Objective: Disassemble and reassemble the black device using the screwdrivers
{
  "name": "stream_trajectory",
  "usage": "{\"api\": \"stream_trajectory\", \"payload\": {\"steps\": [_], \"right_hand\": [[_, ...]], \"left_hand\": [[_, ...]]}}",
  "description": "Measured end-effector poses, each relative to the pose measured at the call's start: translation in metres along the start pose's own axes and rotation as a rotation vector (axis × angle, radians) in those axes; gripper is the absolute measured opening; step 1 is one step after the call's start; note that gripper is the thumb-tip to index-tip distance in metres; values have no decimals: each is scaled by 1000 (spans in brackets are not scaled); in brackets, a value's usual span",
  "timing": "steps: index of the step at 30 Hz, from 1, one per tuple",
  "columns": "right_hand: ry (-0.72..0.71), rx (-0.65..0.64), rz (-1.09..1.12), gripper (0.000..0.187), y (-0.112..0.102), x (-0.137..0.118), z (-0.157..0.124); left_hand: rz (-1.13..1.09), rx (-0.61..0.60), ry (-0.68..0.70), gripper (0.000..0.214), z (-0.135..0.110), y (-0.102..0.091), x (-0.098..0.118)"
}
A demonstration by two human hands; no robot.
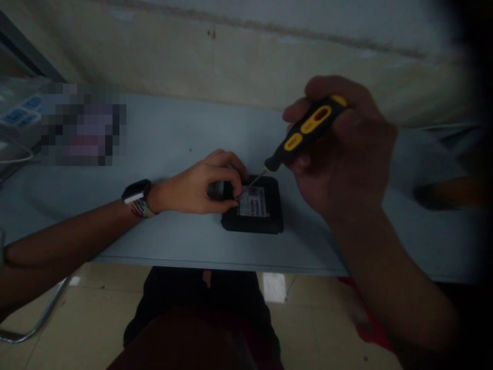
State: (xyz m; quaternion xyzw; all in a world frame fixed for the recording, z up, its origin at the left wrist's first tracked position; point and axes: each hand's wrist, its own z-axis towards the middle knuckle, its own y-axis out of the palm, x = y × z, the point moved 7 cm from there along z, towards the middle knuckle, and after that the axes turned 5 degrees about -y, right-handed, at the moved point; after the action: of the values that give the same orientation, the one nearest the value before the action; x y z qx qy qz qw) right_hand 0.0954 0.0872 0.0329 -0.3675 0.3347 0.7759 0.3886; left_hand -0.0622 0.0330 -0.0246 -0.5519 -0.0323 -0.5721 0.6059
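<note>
A small black box (pixel 269 213) with a white printed label (pixel 252 201) lies near the front edge of the pale grey table (pixel 173 144). My left hand (pixel 200 185), with a watch and a coloured band on the wrist, pinches the box's left upper corner with curled fingers. My right hand (pixel 342 149) is wrapped round a black and yellow screwdriver (pixel 308 128). Its thin metal tip slants down to the left and meets the box at the label's corner, right by my left fingertips.
A cream wall runs along the table's far side. At the back left lie blurred items and a clear packet with blue labels (pixel 23 113). A dim object (pixel 450 195) sits at the right. Below the table edge are my dark-clothed legs (pixel 200 318) and a tiled floor.
</note>
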Motion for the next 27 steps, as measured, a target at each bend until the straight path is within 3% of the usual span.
{"api": "stream_trajectory", "payload": {"steps": [8, 14, 18, 23, 27], "right_hand": [[3, 110, 119, 15, -10, -4, 5], [87, 164, 188, 17, -44, 5, 15], [169, 231, 223, 21, -61, 22, 15], [227, 217, 146, 17, -63, 36, 9], [237, 242, 129, 18, -65, 39, 8]], "left_hand": [[-28, 17, 14, 10, 0, 0, 0], [-46, 29, 4, 5, 2, -8, -2], [-14, 138, -71, 6, 3, -38, -20], [86, 315, -273, 18, -6, -90, -61], [188, 160, -377, 26, -15, -105, -86]]}}
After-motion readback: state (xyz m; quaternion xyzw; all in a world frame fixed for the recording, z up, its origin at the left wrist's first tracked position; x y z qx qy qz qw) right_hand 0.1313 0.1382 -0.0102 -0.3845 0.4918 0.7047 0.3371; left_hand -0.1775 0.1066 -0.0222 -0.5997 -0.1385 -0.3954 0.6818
